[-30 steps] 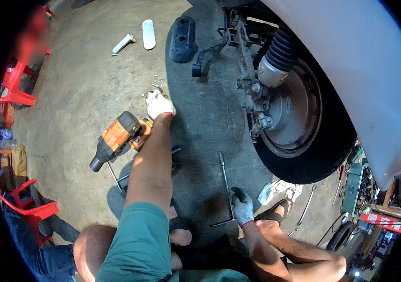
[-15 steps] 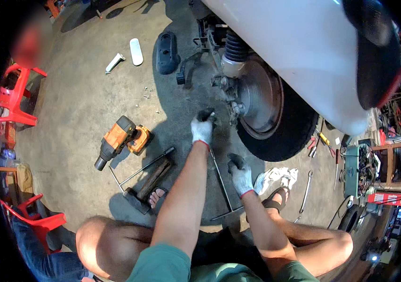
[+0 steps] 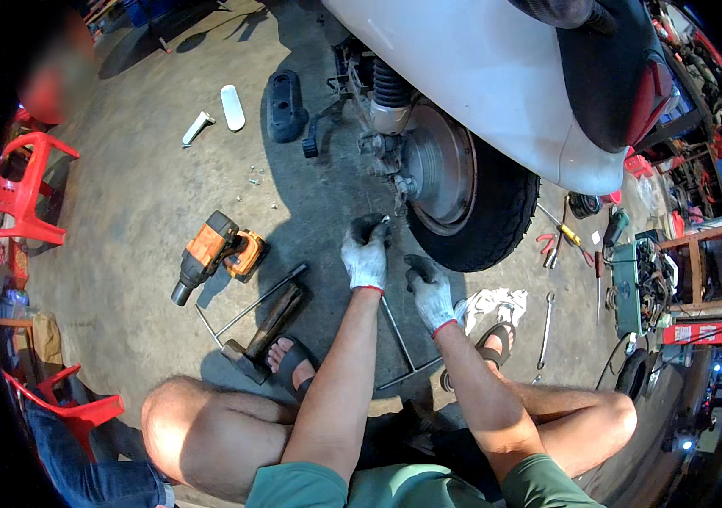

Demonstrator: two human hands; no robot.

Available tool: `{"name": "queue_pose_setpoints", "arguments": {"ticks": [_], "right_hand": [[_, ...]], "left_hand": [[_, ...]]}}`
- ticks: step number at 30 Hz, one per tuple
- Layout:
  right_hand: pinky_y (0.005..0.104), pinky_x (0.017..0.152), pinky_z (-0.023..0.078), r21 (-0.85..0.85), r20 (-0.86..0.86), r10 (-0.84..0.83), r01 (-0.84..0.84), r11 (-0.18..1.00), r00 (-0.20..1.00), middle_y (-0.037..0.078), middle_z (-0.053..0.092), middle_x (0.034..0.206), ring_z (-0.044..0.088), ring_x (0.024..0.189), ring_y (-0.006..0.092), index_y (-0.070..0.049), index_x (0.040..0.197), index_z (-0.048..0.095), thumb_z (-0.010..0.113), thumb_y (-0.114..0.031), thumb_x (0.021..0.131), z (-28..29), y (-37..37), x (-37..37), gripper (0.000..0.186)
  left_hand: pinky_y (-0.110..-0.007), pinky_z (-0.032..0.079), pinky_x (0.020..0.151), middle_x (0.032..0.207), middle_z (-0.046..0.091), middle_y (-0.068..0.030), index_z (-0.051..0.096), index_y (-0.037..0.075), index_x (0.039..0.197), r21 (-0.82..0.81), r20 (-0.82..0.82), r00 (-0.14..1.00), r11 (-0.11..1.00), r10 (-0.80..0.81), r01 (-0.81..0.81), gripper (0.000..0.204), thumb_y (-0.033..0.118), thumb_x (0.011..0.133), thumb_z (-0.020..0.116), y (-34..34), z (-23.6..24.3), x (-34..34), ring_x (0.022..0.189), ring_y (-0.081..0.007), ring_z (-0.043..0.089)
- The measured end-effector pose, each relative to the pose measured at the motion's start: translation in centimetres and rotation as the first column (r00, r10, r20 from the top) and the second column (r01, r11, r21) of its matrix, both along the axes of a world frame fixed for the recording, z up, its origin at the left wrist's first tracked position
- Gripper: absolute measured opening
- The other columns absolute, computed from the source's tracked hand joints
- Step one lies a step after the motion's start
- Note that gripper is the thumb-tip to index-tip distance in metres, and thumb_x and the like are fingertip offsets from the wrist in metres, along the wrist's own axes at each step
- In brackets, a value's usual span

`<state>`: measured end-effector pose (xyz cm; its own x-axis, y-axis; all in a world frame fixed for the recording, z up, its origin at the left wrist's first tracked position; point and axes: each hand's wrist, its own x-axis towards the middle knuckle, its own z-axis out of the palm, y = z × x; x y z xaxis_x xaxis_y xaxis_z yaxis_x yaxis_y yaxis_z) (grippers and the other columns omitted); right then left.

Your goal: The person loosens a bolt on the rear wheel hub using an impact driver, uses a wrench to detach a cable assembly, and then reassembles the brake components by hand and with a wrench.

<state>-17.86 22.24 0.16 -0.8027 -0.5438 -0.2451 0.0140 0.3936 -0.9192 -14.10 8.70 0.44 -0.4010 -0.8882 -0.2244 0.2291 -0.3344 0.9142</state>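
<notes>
Both my hands wear white gloves with dark fingers and red cuffs. My left hand (image 3: pixel 364 252) is closed in a pinch on a small shiny metal piece (image 3: pixel 386 219), too small to name exactly. It is in front of the scooter's brake disc (image 3: pixel 439 173) and black tyre (image 3: pixel 496 224). My right hand (image 3: pixel 430 293) hovers below the tyre with loosely bent fingers apart, nothing visible in them. Between my forearms a T-handle wrench (image 3: pixel 398 332) lies on the floor, its upper end hidden by my left hand. A shock absorber (image 3: pixel 390 93) rises above the disc.
Left of my arms lie an orange impact wrench (image 3: pixel 208 245), another T-handle wrench (image 3: pixel 251 309) and a hammer (image 3: pixel 269 330). Small bolts (image 3: pixel 255 181), white covers (image 3: pixel 232 107) and a black cover (image 3: pixel 284 106) lie farther off. A rag (image 3: pixel 496 306) and spanner (image 3: pixel 546 330) are at right.
My left hand's pinch with the small piece shows more plainly, near the disc. My right hand has risen slightly toward the tyre. The view has shifted, so the scooter appears farther left.
</notes>
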Motion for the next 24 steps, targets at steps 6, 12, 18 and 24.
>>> {"name": "queue_pose_setpoints", "arguments": {"ticks": [6, 12, 18, 24], "right_hand": [[0.03, 0.089, 0.046, 0.02, 0.025, -0.018, 0.017, 1.0, 1.0, 0.015, 0.066, 0.11, 0.062, 0.101, 0.0214, 0.002, 0.111, 0.063, 0.052, -0.001, 0.085, -0.2, 0.1, 0.4, 0.029], [0.0293, 0.089, 0.046, 0.048, 0.021, 0.002, -0.003, 0.999, 1.0, 0.014, 0.067, 0.109, 0.063, 0.1, 0.0215, 0.0, 0.112, 0.063, 0.051, -0.001, 0.085, -0.3, 0.1, 0.5, 0.029], [0.024, 0.065, 0.046, 0.043, -0.165, -0.005, 0.012, 0.999, 0.986, 0.005, 0.064, 0.097, 0.055, 0.076, 0.0098, -0.004, 0.12, 0.06, 0.054, -0.002, 0.086, -0.9, -1.1, 0.0, 0.035], [0.0232, 0.064, 0.045, -0.234, 0.073, -0.147, 0.16, 0.959, 0.986, 0.005, 0.061, 0.103, 0.053, 0.077, 0.0097, -0.004, 0.131, 0.05, 0.055, 0.001, 0.087, 1.6, -4.5, -1.3, 0.045]], "left_hand": [[-0.026, 0.051, 0.067, 0.089, 0.069, -0.0052, 0.066, 0.004, 0.097, -0.115, 0.055, 0.998, 0.992, -0.044, 0.05, 0.017, -0.004, 0.082, 0.063, -0.9, -0.4, -1.0, 0.076, -0.0133, 0.063], [-0.028, 0.05, 0.075, 0.089, 0.069, -0.0069, 0.066, 0.002, 0.097, -0.46, 0.331, 0.941, 0.859, -0.07, 0.226, 0.017, -0.001, 0.081, 0.066, -2.0, 0.6, -0.8, 0.079, -0.0147, 0.064], [-0.028, 0.049, 0.075, 0.087, 0.069, -0.0062, 0.064, 0.002, 0.096, -0.248, 0.243, 0.957, 0.943, -0.16, 0.221, 0.019, 0.0, 0.078, 0.07, -2.9, -0.7, -1.6, 0.079, -0.0143, 0.062], [-0.027, 0.049, 0.072, 0.086, 0.067, -0.0053, 0.065, 0.002, 0.094, -0.226, 0.169, 0.963, 0.943, -0.211, 0.246, 0.015, 0.001, 0.08, 0.069, -2.6, 0.1, -1.7, 0.078, -0.0133, 0.061]]}}
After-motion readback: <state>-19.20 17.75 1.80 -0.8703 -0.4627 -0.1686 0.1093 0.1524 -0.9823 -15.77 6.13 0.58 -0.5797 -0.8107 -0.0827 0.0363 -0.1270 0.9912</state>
